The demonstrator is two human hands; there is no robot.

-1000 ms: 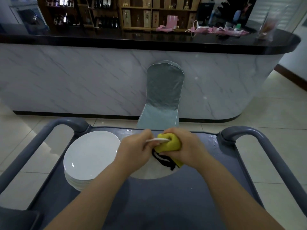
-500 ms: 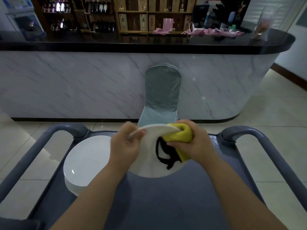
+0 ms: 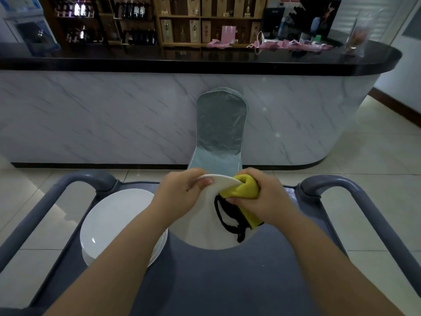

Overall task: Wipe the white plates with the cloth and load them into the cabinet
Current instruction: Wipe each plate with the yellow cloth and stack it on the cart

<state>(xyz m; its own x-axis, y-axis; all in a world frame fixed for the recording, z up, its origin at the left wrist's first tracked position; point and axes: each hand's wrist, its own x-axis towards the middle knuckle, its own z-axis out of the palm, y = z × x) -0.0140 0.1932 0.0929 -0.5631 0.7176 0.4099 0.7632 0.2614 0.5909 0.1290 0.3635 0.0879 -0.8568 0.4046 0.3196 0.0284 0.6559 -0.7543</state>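
Both hands work over a grey cart: the left hand (image 3: 180, 197) pinches the far rim of a white plate (image 3: 200, 226), thumb on its near face, and holds it tilted up above the cart's dark top (image 3: 216, 281). Opposite it, the right hand (image 3: 262, 199) is curled around a bunched yellow cloth (image 3: 247, 190) pressed against the plate's upper right edge; a black trim loop of the cloth hangs across the plate's face. To the left, a stack of white plates (image 3: 116, 222) rests on the cart top, partly behind the left forearm. Rounded grey handles (image 3: 355, 197) arch up on each side of the cart. Pale glossy floor tiles (image 3: 364, 169) spread beyond. Next comes a chair in a silvery cover (image 3: 221, 131), set against a curved counter with a white marble front (image 3: 102, 117) and a black top. Pink items lie on that counter (image 3: 289, 45). Wooden shelves of bottles and boxes (image 3: 182, 19) line the back wall.
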